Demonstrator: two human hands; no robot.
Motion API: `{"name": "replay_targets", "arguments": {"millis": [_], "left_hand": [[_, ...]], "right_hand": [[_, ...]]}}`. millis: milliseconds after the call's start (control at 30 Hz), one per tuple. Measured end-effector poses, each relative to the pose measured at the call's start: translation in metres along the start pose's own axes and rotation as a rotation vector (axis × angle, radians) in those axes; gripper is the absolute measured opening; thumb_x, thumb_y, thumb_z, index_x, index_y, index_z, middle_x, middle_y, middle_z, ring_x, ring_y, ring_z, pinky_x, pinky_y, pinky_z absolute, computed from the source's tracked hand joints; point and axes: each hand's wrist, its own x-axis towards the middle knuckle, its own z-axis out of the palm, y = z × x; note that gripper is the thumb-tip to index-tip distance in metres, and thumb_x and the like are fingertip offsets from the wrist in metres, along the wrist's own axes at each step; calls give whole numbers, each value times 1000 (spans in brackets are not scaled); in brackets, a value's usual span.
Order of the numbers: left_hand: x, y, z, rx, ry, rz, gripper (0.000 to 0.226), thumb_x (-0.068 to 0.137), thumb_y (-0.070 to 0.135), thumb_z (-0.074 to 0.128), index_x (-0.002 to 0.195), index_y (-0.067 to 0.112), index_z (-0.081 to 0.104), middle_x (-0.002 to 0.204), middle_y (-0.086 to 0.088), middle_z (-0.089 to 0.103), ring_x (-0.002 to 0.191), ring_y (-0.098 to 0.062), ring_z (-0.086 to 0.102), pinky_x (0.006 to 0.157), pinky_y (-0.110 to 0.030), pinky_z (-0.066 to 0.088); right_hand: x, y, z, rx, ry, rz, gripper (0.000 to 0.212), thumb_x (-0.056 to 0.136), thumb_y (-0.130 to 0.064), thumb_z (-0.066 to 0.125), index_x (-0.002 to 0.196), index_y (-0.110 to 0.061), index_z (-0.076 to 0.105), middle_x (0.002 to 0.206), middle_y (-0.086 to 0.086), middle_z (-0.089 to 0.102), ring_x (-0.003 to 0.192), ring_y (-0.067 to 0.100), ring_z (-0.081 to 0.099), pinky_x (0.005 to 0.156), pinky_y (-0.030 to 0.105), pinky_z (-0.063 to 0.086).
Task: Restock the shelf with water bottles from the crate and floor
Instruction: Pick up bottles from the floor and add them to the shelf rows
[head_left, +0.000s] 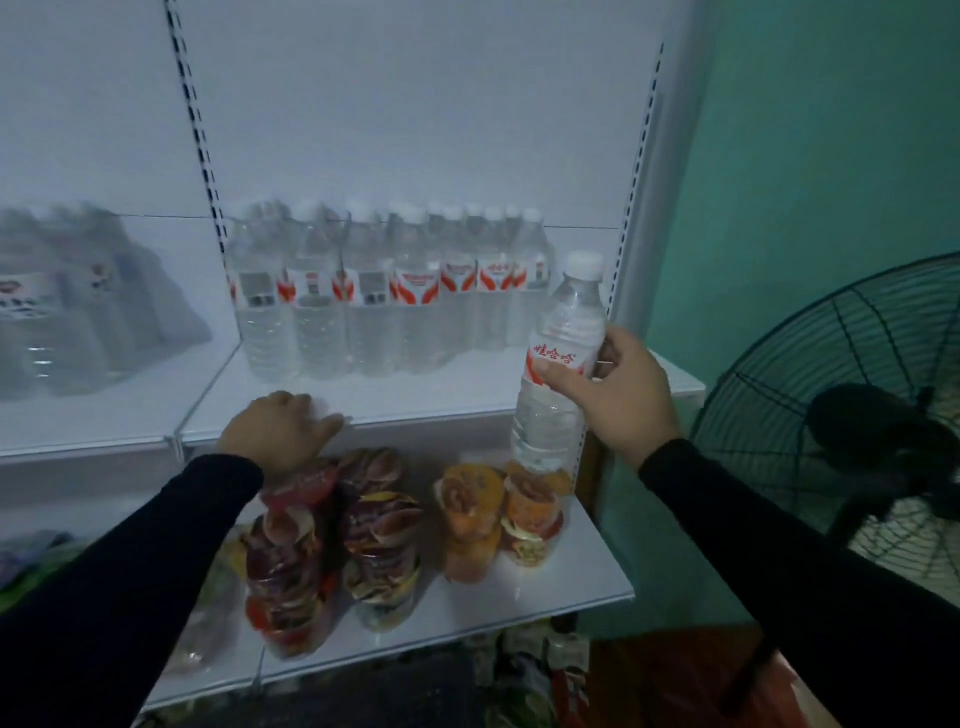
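Holding a clear water bottle (558, 364) by its middle, the right hand (615, 387) has thumb and fingers wrapped round the red-and-white label, which carries white Chinese characters that read 娃哈哈. The bottle stands nearly upright, tilted a little, its white cap on, in front of the right end of the upper shelf (467, 397) and above the lower shelf (587, 561); it looks full of water. The left hand (283, 428) lies palm down on the front edge of the upper shelf, fingers relaxed and holding nothing.

On the upper shelf a row of water bottles (387, 296) stands packed together, white caps up, with the same red-and-white labels; their print is too blurred to read. Further left, a shrink-wrapped bottle pack (78, 306) is badly blurred.

On the lower shelf stand stacked snack cups (384, 530) in clear wrap, dark red and purple ones to the left and orange ones (501, 517) to the right, just under the held bottle. Their writing cannot be read. A black standing fan (857, 415) is beside the shelving, against a green wall (810, 156).
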Motion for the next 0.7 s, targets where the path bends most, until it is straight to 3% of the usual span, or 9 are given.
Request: {"name": "replay_targets", "arguments": {"millis": [100, 167, 300, 533, 700], "left_hand": [[14, -22, 17, 109, 34, 50, 92, 82, 82, 2, 132, 24, 52, 127, -10, 53, 117, -30, 47, 95, -40, 40], [23, -29, 25, 141, 42, 52, 108, 71, 84, -17, 132, 26, 52, 128, -8, 52, 118, -29, 46, 97, -41, 39], [23, -25, 27, 44, 99, 10, 96, 77, 82, 1, 127, 16, 50, 128, -9, 54, 120, -26, 49, 101, -39, 39], [25, -26, 31, 38, 60, -32, 104, 72, 86, -1, 145, 22, 35, 156, -10, 31, 144, -24, 26, 117, -38, 21], [27, -25, 33, 58, 74, -57, 109, 68, 87, -7, 150, 25, 29, 159, -7, 25, 146, -23, 21, 118, -38, 17]], "right_hand": [[23, -5, 25, -27, 6, -5, 58, 70, -48, 84, 118, -27, 60, 105, -15, 68, 93, 2, 65, 85, 27, 55], [38, -7, 38, -39, 19, -18, 59, 70, -48, 85, 119, -26, 60, 104, -17, 68, 92, 0, 65, 83, 25, 55], [66, -8, 63, -51, 35, -6, 52, 72, -47, 84, 112, -31, 54, 98, -21, 62, 93, 3, 63, 84, 28, 54], [105, 4, 103, -84, 34, 19, 62, 73, -53, 80, 122, -25, 55, 106, -13, 64, 98, 13, 64, 90, 37, 55], [122, 15, 118, -84, 46, 26, 75, 71, -61, 76, 129, -22, 52, 121, -5, 65, 106, 15, 65, 90, 35, 55]]}}
